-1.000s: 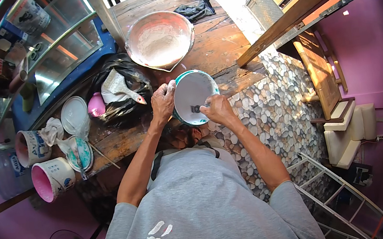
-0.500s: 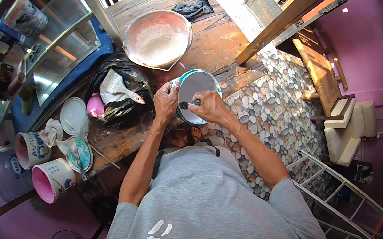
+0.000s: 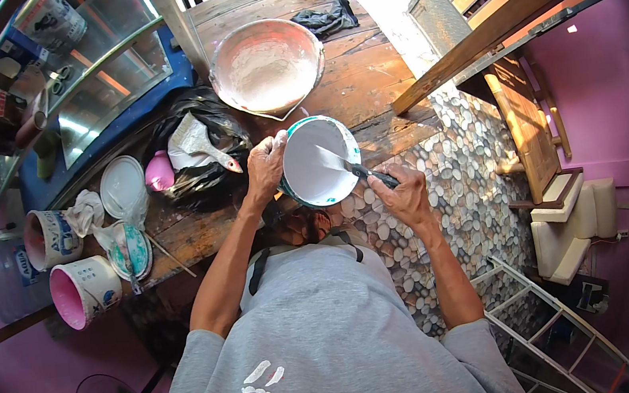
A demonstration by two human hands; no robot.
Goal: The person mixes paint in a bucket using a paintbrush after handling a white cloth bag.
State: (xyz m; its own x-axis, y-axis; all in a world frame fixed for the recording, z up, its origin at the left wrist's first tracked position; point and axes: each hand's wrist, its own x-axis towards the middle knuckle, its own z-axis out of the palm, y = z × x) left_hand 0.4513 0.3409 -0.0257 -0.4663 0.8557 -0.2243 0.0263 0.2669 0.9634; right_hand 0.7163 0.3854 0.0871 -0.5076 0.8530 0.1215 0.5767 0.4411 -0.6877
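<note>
My left hand (image 3: 265, 168) is closed on the left rim of a white bucket (image 3: 294, 155) with a teal-stained edge, tilted in front of my body. White paste coats its inside. In my right hand (image 3: 406, 198), at the bucket's lower right rim, is a putty knife (image 3: 377, 175) with a dark handle. Its blade reaches into the bucket, and the tip blends into the white inside. White residue marks my left fingers. Just beyond stands a larger pail (image 3: 217, 77) with a wire handle, holding whitish material.
On the wooden bench (image 3: 360, 61), a wide brush (image 3: 195, 139) and a pink object (image 3: 159, 171) lie on a black plastic bag (image 3: 227, 116). Two tubs (image 3: 94, 284) lie tipped at the left. A wooden post (image 3: 484, 32) slants at the right; a ladder (image 3: 546, 325) stands lower right.
My right hand has moved from inside the bucket to the right, past its rim, bringing the putty knife's blade into view. The bucket's mouth faces me more. My left hand keeps its hold.
</note>
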